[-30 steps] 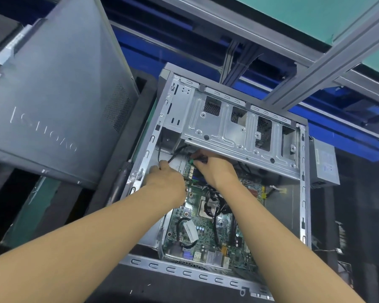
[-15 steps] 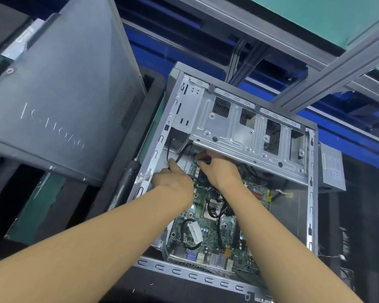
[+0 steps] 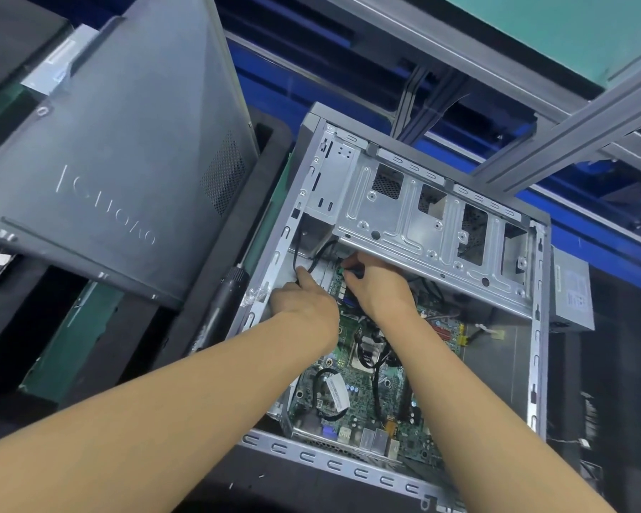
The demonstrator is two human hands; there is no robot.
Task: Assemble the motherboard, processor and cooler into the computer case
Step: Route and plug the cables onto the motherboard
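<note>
In the open silver metal computer case (image 3: 538,364), my right hand (image 3: 382,288) pinched a small black plug (image 3: 353,271) over the green motherboard (image 3: 363,401); my left hand (image 3: 306,305) seemingly held a thin black cable (image 3: 294,253).

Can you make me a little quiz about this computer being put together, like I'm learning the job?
1. True or false: the motherboard already lies inside the computer case.
2. Where are the left hand and right hand working? A) under the edge of the metal drive cage B) outside the case C) high above the case
3. Fill in: the ___ hand pinches a small black plug.
Key: 1 true; 2 A; 3 right.
</note>
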